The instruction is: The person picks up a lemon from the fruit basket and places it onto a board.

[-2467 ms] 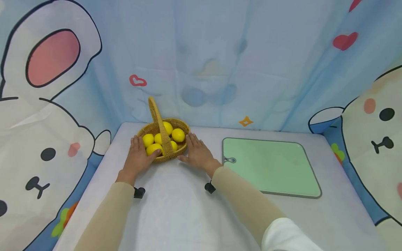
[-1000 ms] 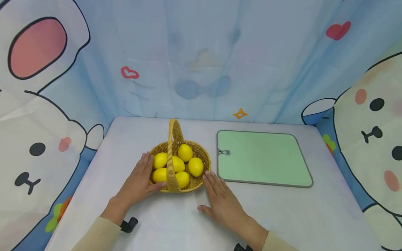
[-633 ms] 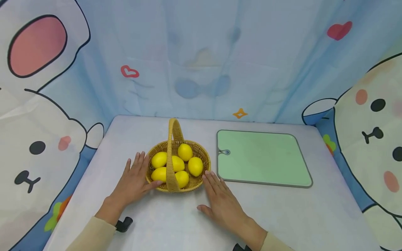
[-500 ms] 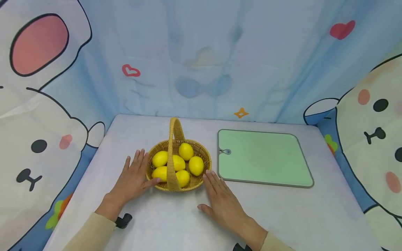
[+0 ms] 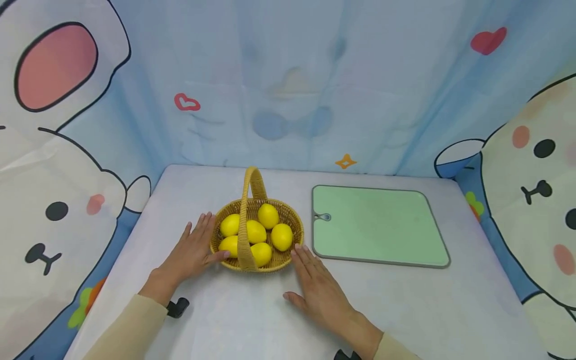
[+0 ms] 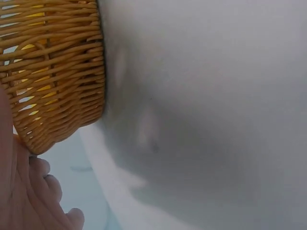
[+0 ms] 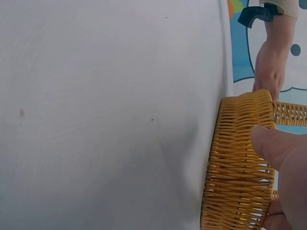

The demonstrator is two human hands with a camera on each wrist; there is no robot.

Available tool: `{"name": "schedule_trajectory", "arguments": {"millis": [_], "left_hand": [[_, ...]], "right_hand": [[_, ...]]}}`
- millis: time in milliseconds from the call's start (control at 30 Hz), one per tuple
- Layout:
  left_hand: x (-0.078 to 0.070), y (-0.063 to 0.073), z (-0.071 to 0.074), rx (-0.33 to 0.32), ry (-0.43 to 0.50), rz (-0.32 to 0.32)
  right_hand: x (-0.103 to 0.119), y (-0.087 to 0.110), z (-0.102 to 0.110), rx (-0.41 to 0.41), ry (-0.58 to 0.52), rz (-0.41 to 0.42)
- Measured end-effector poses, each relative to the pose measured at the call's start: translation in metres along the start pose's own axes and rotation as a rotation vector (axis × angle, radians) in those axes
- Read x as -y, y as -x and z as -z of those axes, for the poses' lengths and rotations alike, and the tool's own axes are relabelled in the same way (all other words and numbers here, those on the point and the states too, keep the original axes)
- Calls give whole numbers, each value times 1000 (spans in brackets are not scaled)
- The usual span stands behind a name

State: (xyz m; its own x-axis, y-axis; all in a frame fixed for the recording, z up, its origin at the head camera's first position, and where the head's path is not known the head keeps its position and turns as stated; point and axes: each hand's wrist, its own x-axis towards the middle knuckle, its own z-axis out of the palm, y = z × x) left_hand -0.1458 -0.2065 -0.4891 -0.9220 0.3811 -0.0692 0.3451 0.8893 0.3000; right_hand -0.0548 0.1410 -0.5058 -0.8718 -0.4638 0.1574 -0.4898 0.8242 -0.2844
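Note:
In the head view a woven wicker basket (image 5: 270, 268) with a tall arched handle (image 5: 244, 220) stands upright on the table. Several yellow lemons (image 5: 282, 237) lie inside it. My left hand (image 5: 191, 252) lies along the basket's left side, fingers extended and thumb at the front rim. At the right front side, the straight fingertips of my right hand (image 5: 320, 287) meet the rim, its thumb held away to the left. The left wrist view has the basket's wall (image 6: 57, 72) close beside my palm. In the right wrist view, my right thumb (image 7: 271, 143) overlaps the weave.
A pale green cutting board (image 5: 378, 227) with a grey edge lies flat to the right of the basket. The table has a white cover (image 5: 252, 320). Behind it hangs a blue cartoon-printed curtain (image 5: 216, 60), which also lines both sides.
Since the earliest frame, the basket with its lemons has come from the back left toward me and rightward, its handle turned. Both hands came along. In the last half second it has barely shifted.

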Motion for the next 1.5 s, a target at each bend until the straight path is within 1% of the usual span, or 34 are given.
{"name": "schedule_trajectory", "arguments": {"millis": [100,267,500,633,767,867,1000,1067,1167,1267,1333,1400,1500], "left_hand": [[2,0,3,14,-32,-9],[4,-1,6,4,-106,-38],[0,4,3,-9,-114,-32],[-2,5,3,-3,-116,-33],[-3,5,2,-1,-102,-35],[-3,5,1,-3,-95,-30],[-4,6,0,-7,-82,-22],[-4,6,1,-10,-80,-18],[-4,6,1,-17,-80,-20],[-3,5,0,-24,-89,-27],[-4,4,0,-25,-97,-30],[-4,3,-1,-26,-104,-27],[-5,4,-1,-25,-106,-20]], "right_hand": [[-1,0,-1,5,6,5],[-2,0,-2,15,24,9],[-7,1,-1,31,11,20],[-9,-1,2,52,-56,-1],[-15,-8,14,64,-177,-45],[-22,-19,28,65,-269,-74],[-32,-44,44,52,-333,-112],[-37,-60,49,40,-358,-108],[-41,-82,53,37,-444,-85],[-42,-99,53,70,-551,-71],[-41,-108,50,108,-592,-65],[-39,-114,47,147,-604,-62],[-36,-120,43,184,-574,-71]]}}
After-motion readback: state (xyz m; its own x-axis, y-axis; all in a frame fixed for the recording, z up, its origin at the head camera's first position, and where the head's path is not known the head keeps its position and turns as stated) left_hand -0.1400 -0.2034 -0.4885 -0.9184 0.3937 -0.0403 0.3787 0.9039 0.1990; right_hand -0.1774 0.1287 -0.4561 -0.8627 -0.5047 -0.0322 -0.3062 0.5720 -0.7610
